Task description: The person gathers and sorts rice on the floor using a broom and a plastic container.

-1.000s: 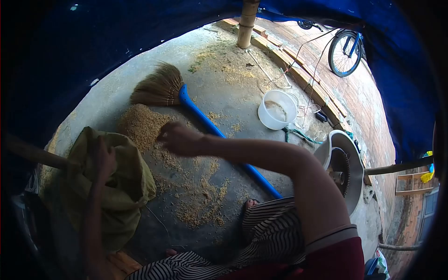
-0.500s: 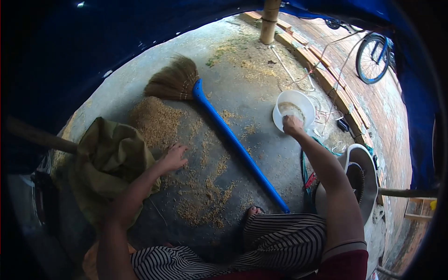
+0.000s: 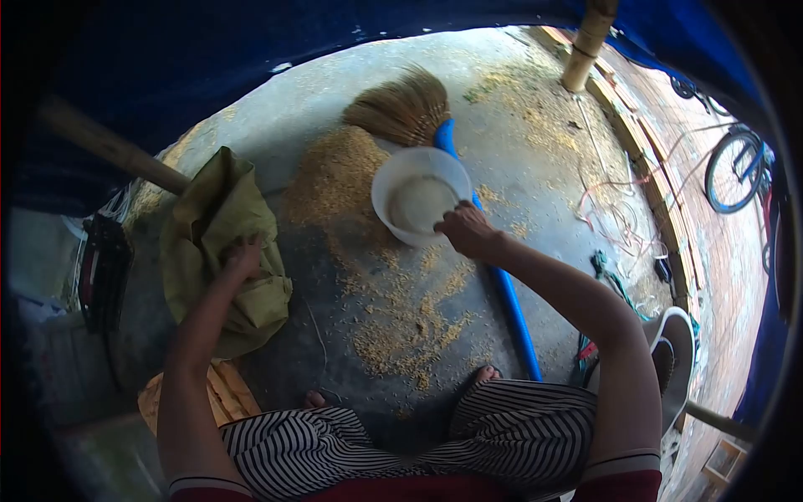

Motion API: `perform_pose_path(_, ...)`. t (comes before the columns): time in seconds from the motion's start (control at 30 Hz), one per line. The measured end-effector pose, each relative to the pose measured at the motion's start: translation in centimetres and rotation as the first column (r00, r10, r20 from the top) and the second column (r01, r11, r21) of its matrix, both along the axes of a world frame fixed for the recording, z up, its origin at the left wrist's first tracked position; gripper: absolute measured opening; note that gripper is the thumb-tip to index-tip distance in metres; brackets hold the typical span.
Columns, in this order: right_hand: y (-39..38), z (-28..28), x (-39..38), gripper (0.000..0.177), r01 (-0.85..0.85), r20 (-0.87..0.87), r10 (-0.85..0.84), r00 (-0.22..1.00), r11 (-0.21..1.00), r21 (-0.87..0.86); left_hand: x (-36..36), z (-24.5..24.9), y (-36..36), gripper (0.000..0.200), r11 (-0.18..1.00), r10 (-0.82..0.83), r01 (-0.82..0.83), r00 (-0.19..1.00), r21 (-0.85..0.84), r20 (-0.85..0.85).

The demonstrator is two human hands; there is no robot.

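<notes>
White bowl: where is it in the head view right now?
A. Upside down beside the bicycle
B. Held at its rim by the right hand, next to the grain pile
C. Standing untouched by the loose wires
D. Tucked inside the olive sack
B: the right hand has its grip on the near rim of the white bowl, which is upright beside the grain pile, just below the broom head.

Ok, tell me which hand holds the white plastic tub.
The right hand grips the white plastic tub; the left hand rests on the olive-green sack.
</notes>
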State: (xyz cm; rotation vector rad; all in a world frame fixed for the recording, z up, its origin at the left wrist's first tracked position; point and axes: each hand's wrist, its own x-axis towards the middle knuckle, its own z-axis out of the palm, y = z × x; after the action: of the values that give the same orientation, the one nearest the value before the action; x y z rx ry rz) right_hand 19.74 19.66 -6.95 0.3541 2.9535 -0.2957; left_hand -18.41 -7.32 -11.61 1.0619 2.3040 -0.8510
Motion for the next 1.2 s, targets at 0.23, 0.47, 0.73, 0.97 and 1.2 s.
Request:
perform_pose_path(0.23, 0.7, 2.6, -1.4, 0.042, 0.304, -0.448, -0.351, 0.822, 0.936, -0.176, -1.4, 1.8, 2.9, 0.093, 0.984, -0.088, 0.038, 0.955, 0.177, 0.283)
perform_pose_path(0.47, 5.9, -3.0, 0.1, 0.056, 0.710, 0.587, -0.482, 0.650, 0.110, -0.696, 3.0, 1.5, 10.7, 0.102, 0.817, -0.180, -0.218, 0.784, 0.534, 0.594)
perform_pose_path(0.73, 3.3, -2.9, -2.3, 0.075, 0.571, 0.624, -0.418, 0.660, -0.260, -0.778, -2.2, -6.2, 9.1, 0.134, 0.762, 0.023, -0.286, 0.909, 0.581, 0.417)
perform_pose_path(0.97, 3.3, -6.1, -3.8, 0.049, 0.648, 0.650, -0.408, 0.641, -0.167, -0.743, -2.5, -7.3, 10.0, 0.137, 0.830, 0.098, -0.325, 0.885, 0.454, 0.455)
perform_pose_path(1.2, 10.1, -5.0, -0.1, 0.043, 0.462, 0.634, -0.501, 0.589, -0.435, -0.773, -2.3, -7.3, 10.3, 0.139, 0.884, 0.090, -0.244, 0.925, 0.398, 0.368)
